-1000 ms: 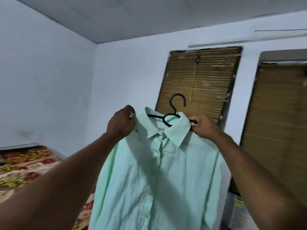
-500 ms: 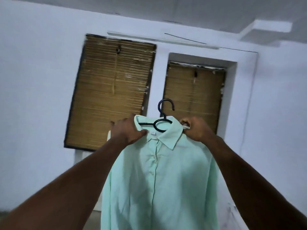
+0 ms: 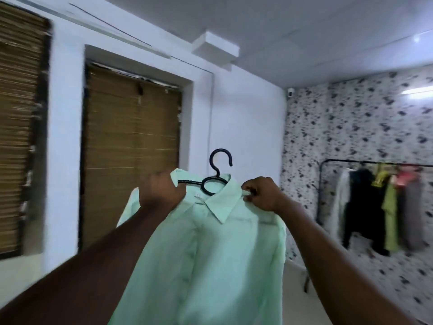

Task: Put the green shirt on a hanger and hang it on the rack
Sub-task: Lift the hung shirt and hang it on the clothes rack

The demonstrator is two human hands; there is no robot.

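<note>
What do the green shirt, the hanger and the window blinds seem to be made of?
The green shirt looks like thin woven cloth, perhaps cotton: matte, softly creased, hanging limp. The hanger seems plastic: black, smooth, with a thick rounded hook. The blinds look like bamboo or wood slats: brown, fine horizontal lines. Blur leaves this uncertain.

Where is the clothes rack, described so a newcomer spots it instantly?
Look right to the speckled black-and-white wall. Against it stands the rack, a thin black bar on a curved post. It alone carries hanging clothes, dark, yellow-green and grey.
</note>
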